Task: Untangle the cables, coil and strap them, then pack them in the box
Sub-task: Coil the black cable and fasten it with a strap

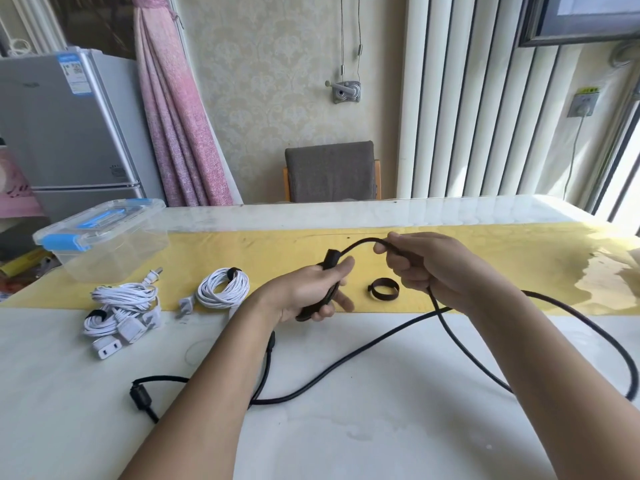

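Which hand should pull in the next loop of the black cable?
Likely the right hand: it already grips the black cable where the slack trails off, while the left hand holds the plug end.

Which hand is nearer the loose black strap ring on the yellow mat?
Right. The right hand holds the black cable just above and right of the strap ring. The left hand grips the cable's plug end further off, on the ring's left.
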Demonstrator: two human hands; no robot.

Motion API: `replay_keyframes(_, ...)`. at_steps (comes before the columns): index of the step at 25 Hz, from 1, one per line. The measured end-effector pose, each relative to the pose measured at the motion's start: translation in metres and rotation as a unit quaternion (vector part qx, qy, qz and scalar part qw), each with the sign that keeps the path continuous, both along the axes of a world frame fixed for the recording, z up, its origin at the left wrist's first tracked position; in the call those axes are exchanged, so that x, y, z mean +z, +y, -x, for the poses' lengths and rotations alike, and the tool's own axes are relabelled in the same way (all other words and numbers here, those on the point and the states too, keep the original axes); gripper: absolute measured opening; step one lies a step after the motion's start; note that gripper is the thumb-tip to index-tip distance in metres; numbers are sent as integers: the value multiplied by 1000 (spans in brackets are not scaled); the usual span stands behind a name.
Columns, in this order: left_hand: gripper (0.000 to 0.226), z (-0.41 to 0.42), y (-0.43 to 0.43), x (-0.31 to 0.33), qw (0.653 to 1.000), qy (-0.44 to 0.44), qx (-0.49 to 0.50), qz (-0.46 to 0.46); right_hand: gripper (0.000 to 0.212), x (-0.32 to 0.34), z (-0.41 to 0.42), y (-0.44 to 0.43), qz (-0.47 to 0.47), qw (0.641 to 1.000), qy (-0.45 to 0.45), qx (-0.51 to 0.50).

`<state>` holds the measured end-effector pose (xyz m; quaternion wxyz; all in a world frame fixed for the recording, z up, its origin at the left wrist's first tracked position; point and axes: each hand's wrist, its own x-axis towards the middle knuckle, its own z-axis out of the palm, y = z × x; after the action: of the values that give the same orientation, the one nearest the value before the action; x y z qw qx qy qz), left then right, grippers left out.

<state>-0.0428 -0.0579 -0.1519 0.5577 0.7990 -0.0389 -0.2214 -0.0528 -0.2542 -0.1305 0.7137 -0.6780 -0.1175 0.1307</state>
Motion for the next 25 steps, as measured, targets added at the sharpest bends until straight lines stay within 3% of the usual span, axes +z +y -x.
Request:
replay_keyframes(3,59,-8,-5,-6,993,-25,85,79,32,1,8,12,3,997,-49,58)
replay_keyframes(8,87,-21,0,-7,956,-15,172,238,34,-4,16,26,71,980,-135,129)
replay_keyframes(11,57,-25,5,-6,922,-18,214,322,27,-10,25,36,224,937,-214,161)
replay_keyframes(14,22,-24,14,0,868,-32,201,452,25,-27,27,48,411,856,-272,160)
replay_keyframes(16,18,-20,27,9,817,11,119,564,24,-33,21,46,463,844,-226,149)
replay_keyframes(18,17,-7,40,21,773,28,-23,634,24,-33,13,33,487,847,-153,152)
replay_keyframes(21,14,12,55,34,775,0,-198,600,28,-25,3,13,413,898,-84,127)
replay_keyframes(25,13,24,48,32,814,43,-402,416,25,-15,-11,-11,310,948,-46,-53)
